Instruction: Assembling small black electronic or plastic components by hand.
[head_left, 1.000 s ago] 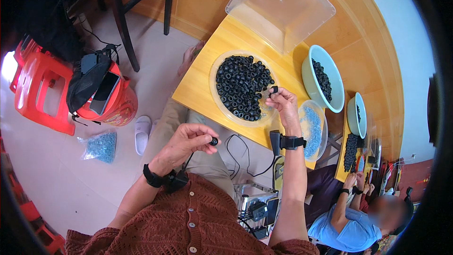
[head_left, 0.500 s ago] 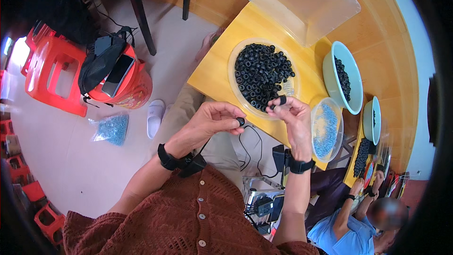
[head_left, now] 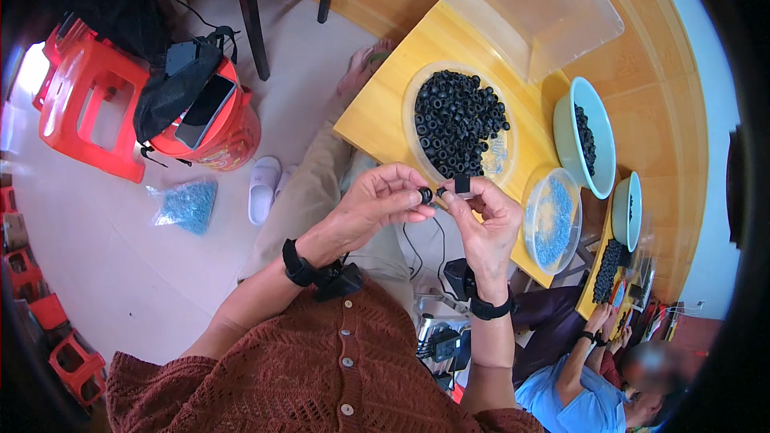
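Note:
Between the thumb and fingers of my left hand (head_left: 378, 202) is a small black ring-shaped part (head_left: 425, 195), its round opening turned toward my right hand. My right hand (head_left: 487, 220) pinches a tiny dark piece (head_left: 441, 192) close beside that part; whether they touch I cannot tell. A black band (head_left: 462, 184) wraps a finger of my right hand. Just beyond both hands, a shallow round tray (head_left: 410, 104) holds a heap of similar black parts (head_left: 457, 116), with small silvery pieces (head_left: 498, 152) at its right side.
On the yellow table (head_left: 385, 104) stand a transparent tub (head_left: 526, 228) of small blue pieces and an upright plastic lid (head_left: 529, 12). Pale green basins (head_left: 564, 124) hold more black parts. At right, a person in blue (head_left: 573, 389) works. Red stools (head_left: 88, 112) stand left.
My right hand has moved left and the two hands have come together, bringing the dark piece beside the black ring-shaped part. The view has shifted slightly.

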